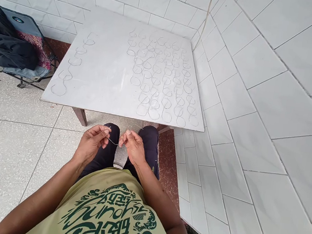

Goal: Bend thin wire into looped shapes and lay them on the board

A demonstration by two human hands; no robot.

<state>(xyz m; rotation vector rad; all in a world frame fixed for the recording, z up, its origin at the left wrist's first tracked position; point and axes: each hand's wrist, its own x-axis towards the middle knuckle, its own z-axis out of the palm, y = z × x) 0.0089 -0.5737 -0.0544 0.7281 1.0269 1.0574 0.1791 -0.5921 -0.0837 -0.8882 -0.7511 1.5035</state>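
A thin, curved wire [113,142] spans the small gap between my hands, above my knees. My left hand [91,143] pinches one part of it between thumb and fingertips, and a short bit pokes up past the thumb. Closed too, my right hand [134,148] grips the wire further along; a fine strand curves out beyond its fingers. Ahead of both hands is a low white table [106,76]. Bent S-shaped wires [156,80] lie on its right half in several rows, and a single column of similar wires [75,61] runs down the left side.
White tiled walls meet behind the table and along my right. A folding chair [27,23] with dark cloth [18,51] on it stands at the left. A pale cable [206,18] hangs in the corner. The table's front edge is just beyond my knees.
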